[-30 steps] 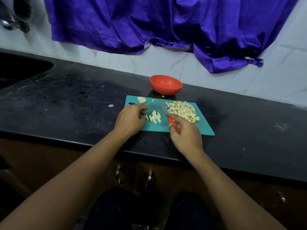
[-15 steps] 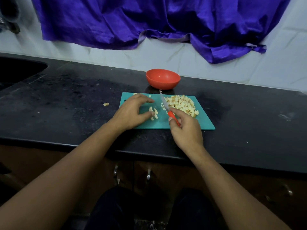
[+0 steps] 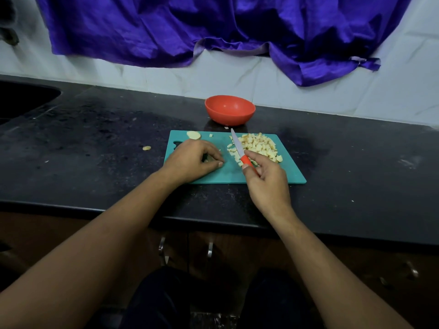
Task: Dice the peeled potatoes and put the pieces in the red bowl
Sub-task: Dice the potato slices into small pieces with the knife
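With the right grip [image 3: 266, 179] clasping the knife [image 3: 238, 148] beside the diced potato [image 3: 259, 146] heaped toward the board's [image 3: 228, 173] far-right corner, and the left grip [image 3: 192, 160] curled on something that cannot be told, the person should keep it tucked clear of the blade.

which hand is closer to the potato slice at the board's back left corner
Left. The left hand sits in front of the potato slice; the right hand, gripping the knife, is farther right, by the diced pile.

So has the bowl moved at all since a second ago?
No. The bowl sits just behind the far edge of the board, near that edge's middle, as it did before. Only the camera has shifted.
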